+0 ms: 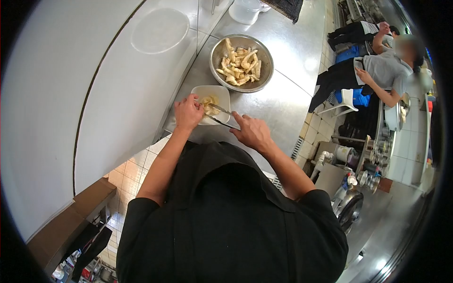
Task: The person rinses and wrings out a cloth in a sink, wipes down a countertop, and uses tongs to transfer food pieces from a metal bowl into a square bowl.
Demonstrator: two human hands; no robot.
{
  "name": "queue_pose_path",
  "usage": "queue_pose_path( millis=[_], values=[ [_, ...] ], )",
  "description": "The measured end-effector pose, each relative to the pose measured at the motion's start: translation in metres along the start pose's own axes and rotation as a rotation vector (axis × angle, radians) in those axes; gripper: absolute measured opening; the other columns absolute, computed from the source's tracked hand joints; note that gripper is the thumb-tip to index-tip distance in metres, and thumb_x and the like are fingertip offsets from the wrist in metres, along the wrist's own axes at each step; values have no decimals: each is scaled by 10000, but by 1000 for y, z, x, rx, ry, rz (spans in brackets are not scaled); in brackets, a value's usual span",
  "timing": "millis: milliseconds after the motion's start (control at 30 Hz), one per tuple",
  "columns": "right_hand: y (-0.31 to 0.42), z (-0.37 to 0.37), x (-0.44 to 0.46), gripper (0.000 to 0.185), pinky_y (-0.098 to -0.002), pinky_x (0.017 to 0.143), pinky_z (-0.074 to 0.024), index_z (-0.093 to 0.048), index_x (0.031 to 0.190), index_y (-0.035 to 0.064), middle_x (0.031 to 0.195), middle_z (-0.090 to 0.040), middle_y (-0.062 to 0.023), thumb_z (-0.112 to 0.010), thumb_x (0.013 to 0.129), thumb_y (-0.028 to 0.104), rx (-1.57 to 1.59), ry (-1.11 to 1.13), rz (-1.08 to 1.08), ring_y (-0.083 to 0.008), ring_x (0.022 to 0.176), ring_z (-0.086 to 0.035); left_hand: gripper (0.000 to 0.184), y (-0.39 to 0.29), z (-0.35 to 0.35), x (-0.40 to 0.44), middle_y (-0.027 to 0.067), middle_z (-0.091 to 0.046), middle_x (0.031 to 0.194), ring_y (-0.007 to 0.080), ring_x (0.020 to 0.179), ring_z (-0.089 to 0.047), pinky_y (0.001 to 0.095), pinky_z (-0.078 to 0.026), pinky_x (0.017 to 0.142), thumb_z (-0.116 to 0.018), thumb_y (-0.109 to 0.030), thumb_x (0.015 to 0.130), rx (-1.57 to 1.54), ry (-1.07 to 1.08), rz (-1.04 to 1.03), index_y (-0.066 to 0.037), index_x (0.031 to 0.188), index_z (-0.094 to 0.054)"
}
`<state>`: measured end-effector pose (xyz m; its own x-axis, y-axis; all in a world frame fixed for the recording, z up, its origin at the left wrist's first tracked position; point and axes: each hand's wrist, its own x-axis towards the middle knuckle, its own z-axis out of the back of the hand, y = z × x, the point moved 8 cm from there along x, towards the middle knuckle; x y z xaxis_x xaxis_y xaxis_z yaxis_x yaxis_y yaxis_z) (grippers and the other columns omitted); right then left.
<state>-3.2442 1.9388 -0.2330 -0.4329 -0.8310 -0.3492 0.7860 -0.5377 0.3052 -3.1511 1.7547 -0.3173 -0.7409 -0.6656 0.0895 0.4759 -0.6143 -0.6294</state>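
Note:
A square white bowl (223, 95) sits on the steel counter near my body, with small pale-yellow pieces (209, 100) in it. My left hand (188, 113) is over the bowl's left side, its fingertips pinched together at the pieces; exactly what they grip is hidden. From the right, my right hand (254, 132) holds a pair of metal tongs (222, 123), thumb on one arm and fingers on the other. The tips reach down into the bowl beside my left fingers. Just beyond stands a perforated metal colander (268, 70) heaped with pale, finger-like food pieces (240, 63).
A white wall panel (137, 85) borders the counter (288, 94) on the left. Clear plastic containers (245, 12) and a dark mat (285, 8) lie at the far end. Across the tiled aisle, a person in a grey shirt (384, 70) stands beside a white stool (347, 101); another person is behind.

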Motion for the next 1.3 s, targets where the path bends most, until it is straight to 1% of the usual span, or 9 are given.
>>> queue_pose_path(
  millis=[167,267,367,467,567,767,967,1067,1300],
  values=[
    [2,0,0,507,-451,697,-523,-497,1252,67,920,-656,-191,-657,842,318,4,0,-3,-366,821,-653,318,3,-3,3,14,-675,761,229,823,-632,401,-376,814,-661,-167,731,-17,2,-15,-93,1028,-573],
    [1,0,0,499,-452,699,-523,-498,1245,67,920,-655,-192,-656,843,316,8,-5,-1,-367,821,-653,290,13,-10,3,16,-681,760,202,791,-634,384,-355,841,-642,-153,753,-136,18,6,-78,1025,-575],
    [1,0,1,491,-452,704,-523,-499,1241,69,929,-657,-193,-654,845,314,11,1,-8,-368,826,-653,268,20,-11,4,35,-697,776,183,727,-637,358,-405,820,-637,-124,774,-219,64,14,-47,1023,-574],
    [0,-1,2,485,-452,706,-525,-502,1236,72,937,-658,-195,-655,845,315,16,4,-19,-369,832,-655,266,29,-14,4,74,-707,787,167,686,-642,316,-475,760,-641,-91,785,-394,76,42,-15,1029,-569],
    [-2,-3,1,485,-455,699,-526,-502,1236,73,938,-659,-195,-655,846,318,13,6,-19,-370,828,-656,296,32,-15,6,110,-706,790,153,684,-646,275,-508,698,-648,-66,780,-424,78,39,12,1051,-558],
    [-1,-1,0,489,-462,685,-527,-495,1250,75,927,-660,-196,-648,852,316,0,4,-27,-369,814,-659,244,33,-19,6,115,-690,799,150,720,-645,282,-508,701,-621,-51,794,-559,184,125,6,1027,-576],
    [15,20,-2,440,-460,686,-527,-516,1227,66,918,-662,-194,-624,863,289,-4,-37,-26,-360,818,-663,226,20,-7,1,100,-676,809,151,735,-642,270,-504,697,-598,-32,785,-472,148,119,4,1007,-586],
    [20,17,7,405,-457,685,-527,-532,1205,57,915,-664,-195,-602,868,270,-36,6,-39,-352,820,-665,229,18,-4,-1,97,-669,813,151,732,-639,266,-501,694,-594,-28,778,-493,89,61,5,1005,-586],
    [29,7,24,353,-448,678,-532,-555,1180,32,863,-669,-193,-560,869,199,-80,31,12,-345,797,-671,211,31,-2,-12,66,-658,852,122,769,-624,263,-494,717,-598,-12,796,-636,34,85,4,1006,-594]
  ],
)
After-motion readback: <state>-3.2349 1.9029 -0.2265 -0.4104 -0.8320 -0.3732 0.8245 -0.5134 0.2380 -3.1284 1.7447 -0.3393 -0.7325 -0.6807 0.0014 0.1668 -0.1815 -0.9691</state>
